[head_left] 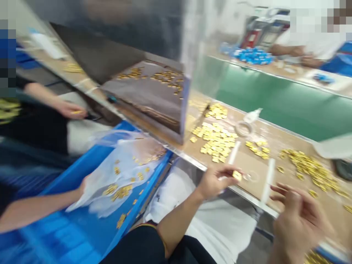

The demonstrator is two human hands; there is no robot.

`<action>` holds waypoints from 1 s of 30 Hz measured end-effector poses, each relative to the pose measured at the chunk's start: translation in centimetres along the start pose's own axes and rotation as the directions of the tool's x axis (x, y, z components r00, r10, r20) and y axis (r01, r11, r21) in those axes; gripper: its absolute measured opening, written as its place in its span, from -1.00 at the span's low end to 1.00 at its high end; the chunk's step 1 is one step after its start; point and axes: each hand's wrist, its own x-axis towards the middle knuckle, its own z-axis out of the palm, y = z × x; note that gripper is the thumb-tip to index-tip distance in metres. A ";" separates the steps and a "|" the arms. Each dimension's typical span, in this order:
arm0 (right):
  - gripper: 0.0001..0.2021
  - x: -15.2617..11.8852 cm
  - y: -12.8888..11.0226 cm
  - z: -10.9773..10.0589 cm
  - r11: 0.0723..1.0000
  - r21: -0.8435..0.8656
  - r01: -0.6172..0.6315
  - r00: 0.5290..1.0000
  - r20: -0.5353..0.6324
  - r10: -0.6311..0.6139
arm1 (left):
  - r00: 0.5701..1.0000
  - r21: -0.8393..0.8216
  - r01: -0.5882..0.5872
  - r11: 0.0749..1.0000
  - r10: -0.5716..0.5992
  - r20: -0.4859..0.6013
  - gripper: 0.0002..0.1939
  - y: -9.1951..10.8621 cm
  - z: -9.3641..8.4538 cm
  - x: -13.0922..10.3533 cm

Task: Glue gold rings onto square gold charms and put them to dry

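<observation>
My left hand [213, 181] pinches a small gold square piece [237, 176] between thumb and fingertips, just above the near edge of the brown table [249, 172]. To the right, my right hand [299, 216] hovers over the table edge, its fingers apart and somewhat blurred; nothing shows in it. Between the hands lie two white strips [267, 185]. Flat gold pieces [217, 141] are spread beyond my left hand, with a smaller group [258, 149] between the strips. A larger heap of gold ring-like pieces [313, 170] lies past my right hand.
A tape roll [243, 128] and a white bottle [253, 115] stand behind the pieces. Left is a blue tray [148, 187] with a plastic sheet [96, 183] and gold pieces, a person's hand at the sheet. An upright glossy panel [186, 102] rises beside the table. Other people work nearby.
</observation>
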 end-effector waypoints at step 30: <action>-0.69 0.2 6.0 1.7 0.993 -0.103 -0.065 0.996 0.052 0.070 | 0.991 -0.007 0.110 0.994 -0.110 -0.079 -0.66 -1.6 -1.1 2.0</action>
